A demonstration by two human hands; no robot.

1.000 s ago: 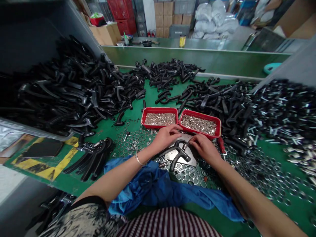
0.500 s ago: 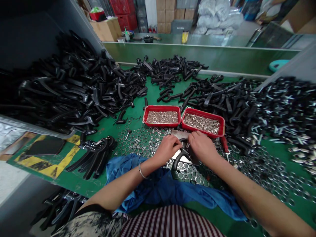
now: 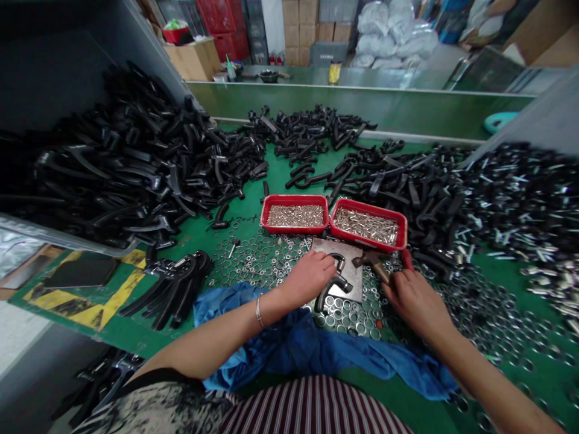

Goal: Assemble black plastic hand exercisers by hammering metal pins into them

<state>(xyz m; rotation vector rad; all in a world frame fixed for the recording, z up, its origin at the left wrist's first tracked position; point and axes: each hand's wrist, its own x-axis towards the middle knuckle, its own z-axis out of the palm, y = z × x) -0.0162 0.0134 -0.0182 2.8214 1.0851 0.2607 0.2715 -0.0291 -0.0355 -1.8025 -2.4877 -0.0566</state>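
Observation:
My left hand (image 3: 310, 278) is closed on a curved black lever (image 3: 322, 296) and steadies it on a flat metal plate (image 3: 356, 281). A small coil or threaded metal piece shows at the lever's upper end, next to my fingertips. In my right hand (image 3: 417, 301) is a hammer (image 3: 380, 269), gripped by its brown handle. The hammer's head hangs over the plate's right edge, apart from the lever. Metal rings (image 3: 346, 314) lie around the plate's near side.
Two red trays (image 3: 295, 230) of small metal pins stand behind the plate. Black levers heap up at the left (image 3: 176, 175), back and right. A blue cloth (image 3: 294, 346) lies along the near edge. Beside the right tray is a red-handled tool (image 3: 407, 259).
My right hand has left the lever, moved right and taken hold of the hammer. My left hand stays at the lever. More of the plate is uncovered.

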